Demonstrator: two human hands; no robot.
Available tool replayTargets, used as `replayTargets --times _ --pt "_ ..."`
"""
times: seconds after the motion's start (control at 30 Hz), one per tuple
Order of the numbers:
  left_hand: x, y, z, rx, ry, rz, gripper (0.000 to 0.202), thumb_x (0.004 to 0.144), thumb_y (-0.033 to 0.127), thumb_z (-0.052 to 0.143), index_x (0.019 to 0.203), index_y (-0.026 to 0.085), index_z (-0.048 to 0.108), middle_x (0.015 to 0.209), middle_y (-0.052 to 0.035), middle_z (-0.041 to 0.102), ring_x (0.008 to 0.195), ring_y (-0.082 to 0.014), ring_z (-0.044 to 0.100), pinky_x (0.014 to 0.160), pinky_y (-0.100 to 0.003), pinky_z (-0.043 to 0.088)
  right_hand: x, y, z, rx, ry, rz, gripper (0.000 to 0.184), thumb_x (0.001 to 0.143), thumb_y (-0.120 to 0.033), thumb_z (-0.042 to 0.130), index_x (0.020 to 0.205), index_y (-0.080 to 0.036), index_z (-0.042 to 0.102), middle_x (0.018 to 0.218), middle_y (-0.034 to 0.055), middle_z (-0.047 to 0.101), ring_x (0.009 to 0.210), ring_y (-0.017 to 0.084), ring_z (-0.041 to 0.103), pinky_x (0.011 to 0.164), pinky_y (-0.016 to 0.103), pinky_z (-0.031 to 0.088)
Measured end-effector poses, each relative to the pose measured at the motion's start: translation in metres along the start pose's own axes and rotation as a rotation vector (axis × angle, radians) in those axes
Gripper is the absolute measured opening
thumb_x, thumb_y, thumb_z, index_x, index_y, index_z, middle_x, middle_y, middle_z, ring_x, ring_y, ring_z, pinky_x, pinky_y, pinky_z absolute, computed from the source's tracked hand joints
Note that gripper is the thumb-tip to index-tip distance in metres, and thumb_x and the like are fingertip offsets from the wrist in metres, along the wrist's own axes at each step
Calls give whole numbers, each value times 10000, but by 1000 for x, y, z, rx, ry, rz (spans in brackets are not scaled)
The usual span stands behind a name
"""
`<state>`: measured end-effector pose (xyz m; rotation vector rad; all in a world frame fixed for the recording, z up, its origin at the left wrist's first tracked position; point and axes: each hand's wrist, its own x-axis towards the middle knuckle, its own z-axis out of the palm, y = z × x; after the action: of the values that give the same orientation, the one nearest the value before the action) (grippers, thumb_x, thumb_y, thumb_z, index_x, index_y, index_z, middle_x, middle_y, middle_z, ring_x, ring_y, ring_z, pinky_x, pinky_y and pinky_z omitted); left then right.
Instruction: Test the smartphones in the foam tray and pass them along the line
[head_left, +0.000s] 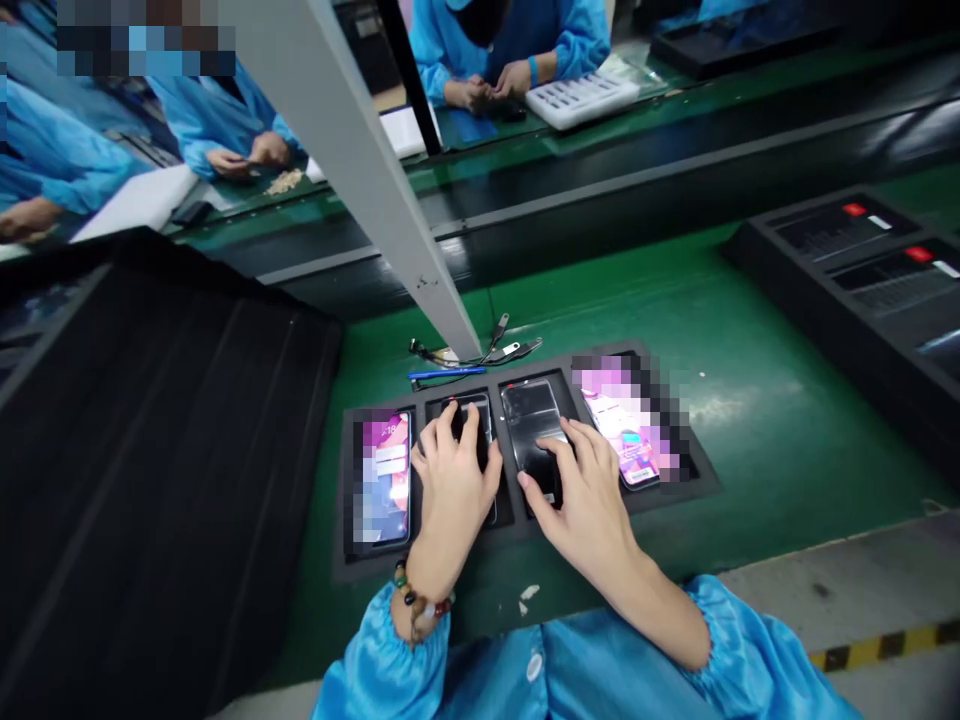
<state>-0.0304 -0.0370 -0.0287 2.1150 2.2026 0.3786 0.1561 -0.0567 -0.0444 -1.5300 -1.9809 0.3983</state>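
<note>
A black foam tray (495, 540) lies before me with phones in its slots. My left hand (454, 475) spans a dark-screened smartphone (482, 428) in the second slot, fingers at its upper part and thumb along its right edge. Over the third slot is my right hand (589, 480), fingers apart, thumb and index at the face of another dark phone (531, 415); whether they press on it I cannot tell. A lit phone (390, 480) sits in the leftmost slot, and a second lit phone (626, 425) in the rightmost.
Short cables (495, 350) and a blue pen (448, 374) lie behind the tray, beside a grey post (405, 230). Stacked black trays (187, 450) rise at left; another tray stack (810, 265) holds phones at right. Co-workers in blue sit across, one near a white tray (585, 100).
</note>
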Motion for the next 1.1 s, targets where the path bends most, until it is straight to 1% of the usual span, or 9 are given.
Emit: replayTargets --times 0.1,0.23,0.37,0.5,0.67,0.77,0.93,1.0,1.1 --pt "3 2 3 5 48 20 518 1069 282 542 1548 109 637 1507 -279 585 1365 -456 525 1092 -698 504 0 -4 0 47 17 40 323 1045 -414 689 1298 -217 648 1468 218 630 1471 420 534 1187 682 510" --pt "7 4 6 -31 78 -14 506 1059 245 537 1523 71 642 1466 -280 597 1355 -448 526 1140 -693 482 4 5 -13 114 -7 -11 450 1074 -472 687 1444 -233 595 1528 206 636 1514 397 548 1215 665 512" --pt "3 -13 1 -134 89 2 527 1076 333 603 1545 93 622 1568 -285 537 1468 -449 496 1211 -675 470 8 51 -50 114 90 -37 465 1081 -435 689 1502 -259 602 1584 161 647 1545 377 553 1270 671 464" --pt "-10 -48 -20 -268 136 102 517 1055 352 705 1556 247 635 1643 -191 519 1536 -383 502 1279 -627 450 1 109 -91 63 86 -22 455 1088 -363 666 1528 -249 640 1511 135 718 1538 367 567 1251 636 487" --pt "-25 -83 -40 -316 -37 373 280 1023 258 739 1273 342 830 1654 -87 568 1506 -362 542 1277 -628 461 -14 141 -112 52 -42 -166 345 1084 -281 628 1406 -282 752 1429 117 753 1411 353 671 1180 587 527" --pt "-27 -89 -37 -316 -81 383 243 1012 283 751 1216 356 860 1663 -64 575 1475 -365 557 1265 -623 469 -8 141 -110 42 -157 -280 339 1099 -262 586 1384 -302 764 1431 97 752 1372 328 692 1196 582 507" --pt "-18 -87 -29 -190 -16 217 424 1061 368 674 1470 274 735 1699 -161 519 1538 -420 499 1286 -661 405 17 112 -90 -60 -97 -154 457 1139 -348 521 1569 -245 639 1553 173 656 1548 390 537 1238 643 453" --pt "-17 -90 -32 -179 -1 174 454 1082 362 636 1526 278 684 1713 -159 502 1553 -407 487 1290 -646 403 24 96 -80 -1 -151 -231 480 1127 -343 553 1594 -251 616 1581 173 635 1547 375 536 1231 616 474" --pt "-23 -104 -42 -192 61 132 403 1075 346 648 1470 305 718 1679 -131 541 1526 -393 514 1282 -631 417 27 82 -73 83 -268 -386 464 1112 -302 579 1570 -271 644 1529 139 691 1496 341 591 1203 572 502"
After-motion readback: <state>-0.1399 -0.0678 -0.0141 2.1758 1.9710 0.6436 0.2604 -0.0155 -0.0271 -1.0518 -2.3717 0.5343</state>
